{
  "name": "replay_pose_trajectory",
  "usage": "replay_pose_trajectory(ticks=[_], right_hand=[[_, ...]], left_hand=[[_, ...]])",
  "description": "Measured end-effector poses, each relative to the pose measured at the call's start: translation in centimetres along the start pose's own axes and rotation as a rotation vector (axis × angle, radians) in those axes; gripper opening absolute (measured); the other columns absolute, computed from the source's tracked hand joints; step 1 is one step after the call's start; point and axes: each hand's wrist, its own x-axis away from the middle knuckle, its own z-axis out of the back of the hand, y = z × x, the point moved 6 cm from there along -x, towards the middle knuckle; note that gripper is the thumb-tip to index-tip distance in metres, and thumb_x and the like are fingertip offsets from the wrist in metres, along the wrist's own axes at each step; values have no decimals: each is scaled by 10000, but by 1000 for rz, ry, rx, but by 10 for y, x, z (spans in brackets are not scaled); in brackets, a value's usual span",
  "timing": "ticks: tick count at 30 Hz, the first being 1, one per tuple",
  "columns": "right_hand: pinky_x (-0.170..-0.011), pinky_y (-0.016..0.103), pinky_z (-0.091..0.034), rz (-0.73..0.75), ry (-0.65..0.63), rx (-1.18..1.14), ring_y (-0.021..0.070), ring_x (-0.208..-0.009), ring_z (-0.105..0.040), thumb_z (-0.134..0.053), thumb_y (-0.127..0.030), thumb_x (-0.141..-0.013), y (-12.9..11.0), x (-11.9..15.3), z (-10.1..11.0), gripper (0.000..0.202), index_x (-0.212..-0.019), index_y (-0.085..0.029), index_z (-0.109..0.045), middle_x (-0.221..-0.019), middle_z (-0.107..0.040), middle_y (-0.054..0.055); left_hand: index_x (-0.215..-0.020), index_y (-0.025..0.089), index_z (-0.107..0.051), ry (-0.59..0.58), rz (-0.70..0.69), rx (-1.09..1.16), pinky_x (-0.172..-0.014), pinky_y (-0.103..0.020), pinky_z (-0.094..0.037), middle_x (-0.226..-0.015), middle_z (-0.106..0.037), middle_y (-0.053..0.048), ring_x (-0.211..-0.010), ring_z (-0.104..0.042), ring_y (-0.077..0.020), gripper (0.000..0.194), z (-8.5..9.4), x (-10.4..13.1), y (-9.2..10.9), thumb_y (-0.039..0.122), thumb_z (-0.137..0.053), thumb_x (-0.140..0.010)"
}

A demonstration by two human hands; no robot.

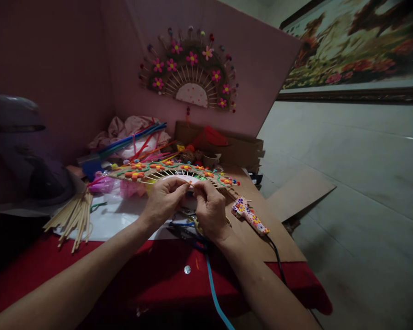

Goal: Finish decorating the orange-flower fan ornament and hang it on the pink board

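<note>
My left hand [165,199] and my right hand [211,208] meet over the table, fingertips pinched. Between them shows a short orange strand [191,183], which looks like a piece of pipe cleaner. Just behind lies a fan-shaped piece [136,175] with orange flowers, a green wavy line, thin sticks and coloured beads; my fingers cover part of it. Under my hands are scissors [199,245], partly hidden by my right hand. A flower-patterned glue gun [249,216] rests to the right of my right hand.
A bundle of thin wooden sticks [74,217] lies at left. Coloured pipe cleaners [134,140] and cloth are piled behind. A cardboard sheet [278,243] covers the table's right side. A similar fan with pink flowers [192,59] hangs on the pink board. A blue ribbon [215,288] hangs in front.
</note>
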Motion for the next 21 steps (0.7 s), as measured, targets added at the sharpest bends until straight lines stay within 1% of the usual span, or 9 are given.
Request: replay_pose_trajectory(ticks=[2,4,6,9,11,13,17,19,21], right_hand=[[-645,243,-407,-39,1,72,142,-677,-567,-492,-261,-877,1,-1,3,119,-860,-187,-585,-755,-630,11],[-596,245,-374,-105,13,144,132,-591,-526,-534,-297,-852,4,-1,7,123,-807,-197,-591,-658,-596,-18],[-564,245,-350,-176,34,122,122,-537,-483,-553,-313,-833,8,-2,9,145,-750,-202,-594,-583,-549,-38],[-535,236,-354,-259,28,-152,113,-528,-460,-576,-362,-815,16,-3,3,183,-744,-195,-598,-583,-530,-37],[-526,231,-365,-294,-3,-362,109,-537,-460,-607,-385,-792,19,-4,-4,199,-769,-187,-602,-603,-537,-32],[-526,229,-378,-328,-29,-512,108,-549,-471,-639,-386,-765,20,-4,-10,210,-801,-182,-605,-627,-554,-26],[-539,221,-394,-371,-43,-645,100,-568,-492,-675,-370,-720,21,-5,-13,217,-772,-171,-609,-654,-588,-18],[-526,212,-383,-391,-46,-674,89,-547,-477,-684,-371,-710,21,-5,-13,223,-748,-164,-611,-634,-582,-25],[-515,205,-375,-418,-64,-704,81,-526,-466,-687,-375,-710,22,-5,-13,232,-761,-159,-619,-616,-578,-32]], left_hand=[[-715,142,-626,31,-2,-5,-339,-173,-299,-438,-515,46,-350,-404,-59,175,2,0,1,312,-615,-754],[-729,142,-621,61,-1,-10,-341,-174,-311,-446,-519,48,-355,-415,-63,175,4,1,1,315,-614,-757],[-736,143,-618,77,9,-13,-338,-177,-314,-452,-525,46,-354,-420,-68,181,5,1,2,322,-607,-761],[-740,143,-623,52,4,-30,-342,-181,-307,-458,-527,42,-362,-421,-71,180,3,0,1,320,-602,-764],[-735,143,-631,25,-30,-53,-367,-183,-319,-485,-540,34,-391,-435,-72,169,1,0,-1,308,-604,-765],[-733,146,-643,-12,-79,-74,-409,-185,-345,-542,-570,19,-443,-462,-76,155,-1,0,-3,292,-605,-769],[-760,156,-669,-79,-137,-130,-456,-195,-363,-612,-600,6,-505,-481,-85,161,-4,1,-8,289,-587,-799],[-770,157,-675,-73,-154,-167,-471,-205,-377,-619,-606,2,-524,-499,-95,170,-3,1,-8,296,-585,-808],[-768,157,-677,-39,-190,-204,-519,-223,-420,-661,-633,-13,-575,-543,-115,173,-2,1,-5,294,-583,-815]])
